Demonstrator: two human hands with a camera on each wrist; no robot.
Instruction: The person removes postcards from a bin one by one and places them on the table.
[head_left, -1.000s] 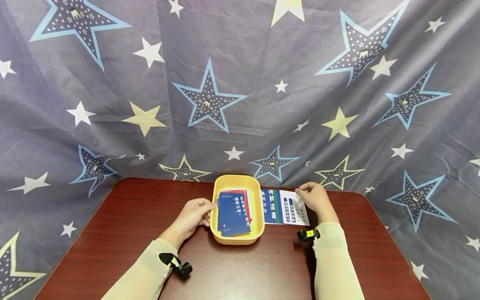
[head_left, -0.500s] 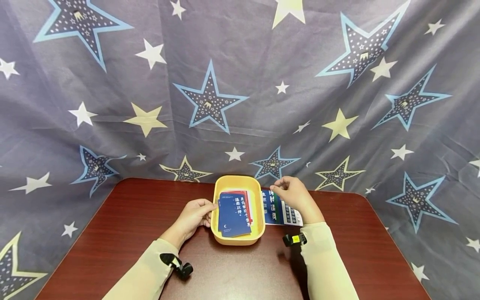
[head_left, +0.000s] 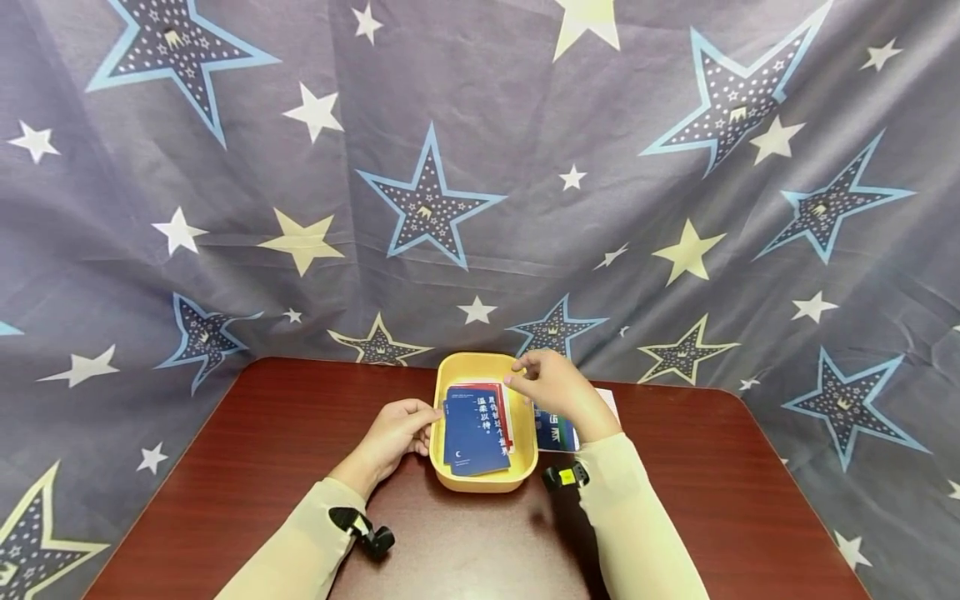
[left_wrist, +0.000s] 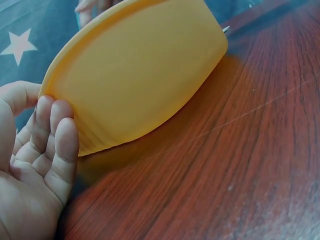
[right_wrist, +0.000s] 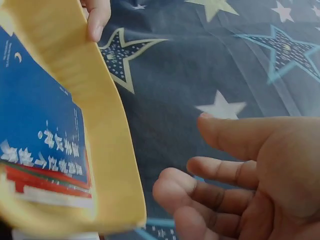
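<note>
A yellow plastic bin [head_left: 483, 483] stands on the table with several printed cards in it. Topmost lies a blue card [head_left: 472, 433] with white characters, over a red-edged card [head_left: 507, 421]. My left hand [head_left: 392, 440] pinches the bin's left rim, its thumb on the rim and its fingers against the outer wall [left_wrist: 145, 75]. Above the bin's right rim hovers my right hand [head_left: 558, 390]; its thumb and fingers [right_wrist: 212, 197] are apart with nothing between them. Beside the bin, blue and white cards [head_left: 557, 435] lie on the table, partly hidden by the right hand and wrist.
The dark red wooden table [head_left: 450, 550] ends at the back against a grey curtain [head_left: 247, 167] with a star print. Black wrist cameras sit on both of the person's sleeves [head_left: 633, 508].
My right hand has left the white card's upper edge and moved left, past the blue card, to above the bin's right rim. The left hand keeps its grip on the bin.
</note>
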